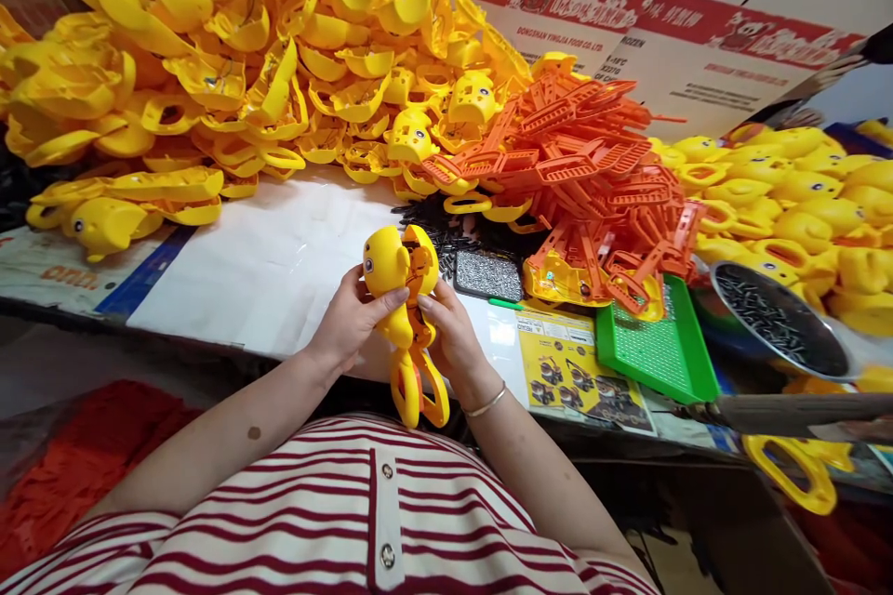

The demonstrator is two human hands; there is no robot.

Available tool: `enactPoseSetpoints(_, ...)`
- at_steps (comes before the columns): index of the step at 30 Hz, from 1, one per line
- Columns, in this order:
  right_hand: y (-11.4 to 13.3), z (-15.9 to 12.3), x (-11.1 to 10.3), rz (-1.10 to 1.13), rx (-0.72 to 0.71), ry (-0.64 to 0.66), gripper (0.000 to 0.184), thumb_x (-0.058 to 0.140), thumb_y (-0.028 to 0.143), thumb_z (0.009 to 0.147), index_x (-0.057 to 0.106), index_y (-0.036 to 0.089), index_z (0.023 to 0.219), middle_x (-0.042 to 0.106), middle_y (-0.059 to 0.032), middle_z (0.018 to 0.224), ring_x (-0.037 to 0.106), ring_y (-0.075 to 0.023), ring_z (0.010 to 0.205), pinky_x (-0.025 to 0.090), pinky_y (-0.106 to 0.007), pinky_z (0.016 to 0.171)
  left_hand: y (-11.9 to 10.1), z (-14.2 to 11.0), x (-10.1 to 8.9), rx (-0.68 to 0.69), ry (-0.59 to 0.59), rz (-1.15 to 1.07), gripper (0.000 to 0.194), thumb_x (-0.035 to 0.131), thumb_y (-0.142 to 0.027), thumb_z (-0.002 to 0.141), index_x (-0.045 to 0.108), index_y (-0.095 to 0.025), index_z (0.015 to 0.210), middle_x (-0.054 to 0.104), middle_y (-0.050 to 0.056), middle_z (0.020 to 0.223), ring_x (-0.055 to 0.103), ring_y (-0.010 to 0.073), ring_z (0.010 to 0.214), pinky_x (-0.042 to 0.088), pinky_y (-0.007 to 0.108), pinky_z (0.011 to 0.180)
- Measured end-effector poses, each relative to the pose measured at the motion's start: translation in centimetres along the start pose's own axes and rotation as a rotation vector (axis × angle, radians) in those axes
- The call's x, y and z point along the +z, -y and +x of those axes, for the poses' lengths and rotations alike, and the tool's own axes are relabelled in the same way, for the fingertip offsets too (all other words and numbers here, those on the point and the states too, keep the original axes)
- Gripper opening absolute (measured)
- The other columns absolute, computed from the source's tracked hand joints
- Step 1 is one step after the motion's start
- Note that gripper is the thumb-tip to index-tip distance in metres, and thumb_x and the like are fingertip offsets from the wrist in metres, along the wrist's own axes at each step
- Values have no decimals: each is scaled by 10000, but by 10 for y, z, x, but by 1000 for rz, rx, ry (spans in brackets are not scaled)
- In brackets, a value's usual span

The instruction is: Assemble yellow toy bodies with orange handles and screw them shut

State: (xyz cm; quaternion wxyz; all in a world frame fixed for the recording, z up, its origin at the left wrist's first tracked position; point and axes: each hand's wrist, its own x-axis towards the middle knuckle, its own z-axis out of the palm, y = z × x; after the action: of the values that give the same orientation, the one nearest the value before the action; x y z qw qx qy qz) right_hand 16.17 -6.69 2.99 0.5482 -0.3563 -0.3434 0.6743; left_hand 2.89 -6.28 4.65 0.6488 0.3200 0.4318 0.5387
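Note:
Between my hands, in front of my chest, is a yellow plastic duck-like toy in two half shells, with a ring handle at its lower end. My left hand [355, 319] is closed on the left half shell [384, 262], which has a printed eye. My right hand [452, 331] grips the right half shell [431, 251], thumb at its inner edge. A gap shows between the halves at the top, with orange parts inside. Some of my fingers are hidden behind the shells. Just below the toy is my striped shirt.
Loose yellow shells [209, 74] are heaped at the back left. Orange plastic strips [579, 158] pile up beside them. To the right are a green tray [687, 344], a bowl of small black pieces [774, 321] and a heap of yellow toys [802, 195]. A printed yellow sheet [579, 381] lies near the edge.

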Motion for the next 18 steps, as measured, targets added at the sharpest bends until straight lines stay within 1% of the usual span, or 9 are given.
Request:
enactPoseSetpoints(4,-1,0,-1,0,3,19,416,761,312,685,648,247,1081,740,20,957,677,-152,816,554,-265,762,-1,0,-1,14,1,10,659,896,-393,548,572,-152,1069,675,62,1032,651,179,883,518,291,780)
enactPoseSetpoints(9,-2,0,-1,-6,8,34,401,741,322,714,637,239,1093,746,15,928,683,-153,766,558,-275,750,-1,0,-1,-17,-7,28,681,899,-403,539,570,-151,1079,673,72,1044,654,180,882,523,300,788)
enactPoseSetpoints(14,-5,0,0,-24,-5,26,411,741,341,731,627,240,1112,740,7,933,683,-164,802,558,-291,771,1,1,-3,-28,-48,55,707,905,-402,533,564,-159,1103,672,77,1061,654,189,909,530,309,793)
enactPoseSetpoints(16,-5,-1,1,-41,-27,27,442,755,341,726,615,245,1134,731,7,952,675,-160,822,555,-286,775,1,2,-4,-28,-40,49,689,904,-394,539,568,-168,1097,678,65,1048,659,184,889,536,306,777)
enactPoseSetpoints(18,-5,-2,2,-79,-49,35,487,768,337,723,598,256,1172,717,10,953,663,-155,833,554,-276,766,0,2,-7,-31,-2,22,646,898,-383,560,579,-181,1084,687,50,1038,666,179,882,538,291,762)
